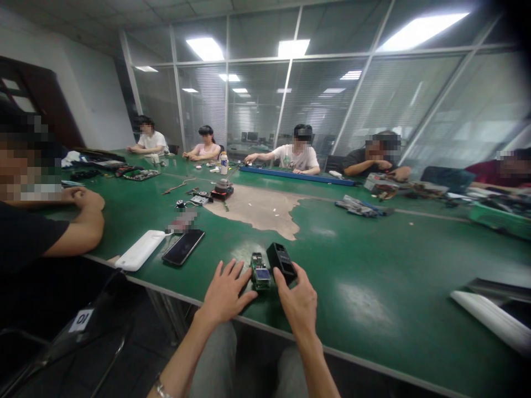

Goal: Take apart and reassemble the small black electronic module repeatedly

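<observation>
Green desk (373, 260), its near edge in front of the person's knees. Nearest: both forearms reached over that edge, a metallic band (161, 385) at the left wrist.

Left hand (224, 293): empty, palm down, digits spread, beside a small circuit board (260, 273). Contact between fingertips and board: could not tell. Right hand (301, 304): grasped a black case (281, 261) by its sides, thumb on the side toward the board.

Position: board on the desk between the hands, its small screen (263, 274) facing up; case just to the right of it, openings visible in the upper face.

Handling notes (judgement): a light grip on the case walls seemed best, with its openings uncovered. The board was better steadied by its edges than by pressure on screen or parts. Matching the long axes of board and case looked wise, as did avoiding force against any snag.

Farther left: a white slab-like device (141, 251) and a dark phone (183, 247), side by side. Beyond: a ragged brown sheet (265, 213), with a round dark part (223, 188) at its far left. To its right, a pile of grey pieces (359, 206). Farther still: a bottle (224, 164) near a long blue bar (290, 173); co-workers sat along the far side, before a glass partition (257, 110).
</observation>
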